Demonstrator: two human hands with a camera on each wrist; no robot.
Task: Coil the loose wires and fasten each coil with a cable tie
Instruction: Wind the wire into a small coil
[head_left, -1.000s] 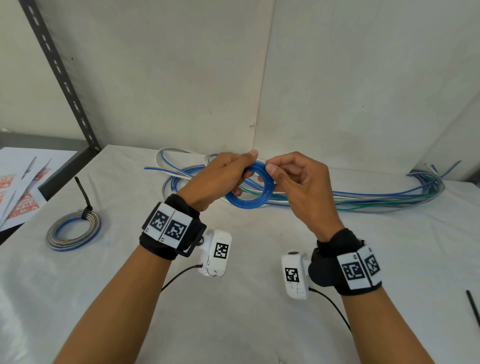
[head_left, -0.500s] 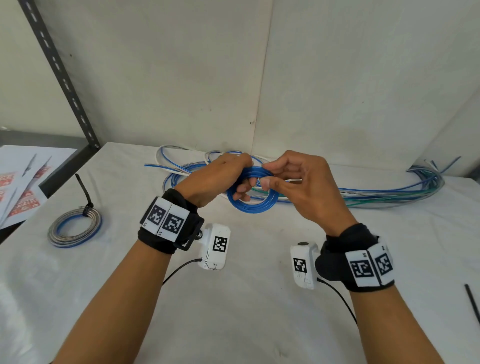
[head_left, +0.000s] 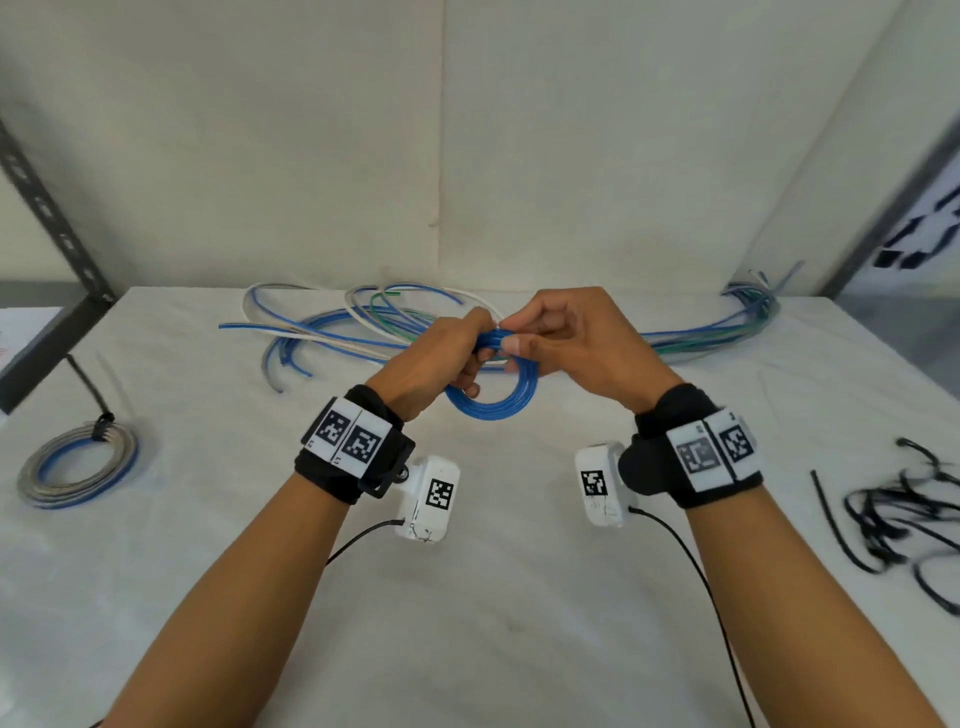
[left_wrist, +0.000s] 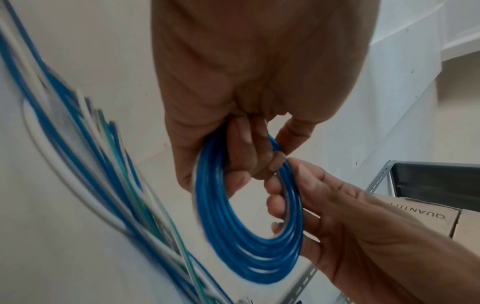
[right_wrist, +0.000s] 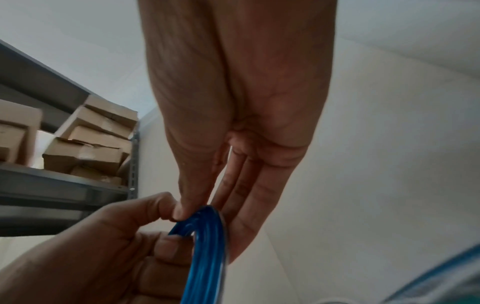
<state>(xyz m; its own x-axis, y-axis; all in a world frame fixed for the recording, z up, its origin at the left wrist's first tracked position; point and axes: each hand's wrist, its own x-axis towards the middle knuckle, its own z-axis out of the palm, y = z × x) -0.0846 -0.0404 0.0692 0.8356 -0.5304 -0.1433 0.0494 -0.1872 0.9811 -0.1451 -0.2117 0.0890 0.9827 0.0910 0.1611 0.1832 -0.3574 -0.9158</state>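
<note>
A small coil of blue wire (head_left: 493, 397) hangs between both hands above the white table (head_left: 493, 597). My left hand (head_left: 475, 361) grips its upper left part, fingers curled through the ring (left_wrist: 246, 152). My right hand (head_left: 511, 344) pinches the top right of the blue coil (right_wrist: 205, 236) between thumb and straight fingers. Loose blue, white and green wires (head_left: 337, 325) lie behind the hands along the wall. A finished grey and blue coil (head_left: 78, 467) with a black tie lies at the far left. Loose black cable ties (head_left: 898, 514) lie at the right.
A grey metal shelf upright (head_left: 47, 208) stands at the table's back left corner. Cardboard boxes (right_wrist: 85, 144) sit on shelving to the left. Each wrist camera trails a black lead (head_left: 691, 561) over the near part of the table.
Both hands closed in on the top of the blue coil, which now hangs lower beneath them. The head view swung right, bringing the black cable ties into sight.
</note>
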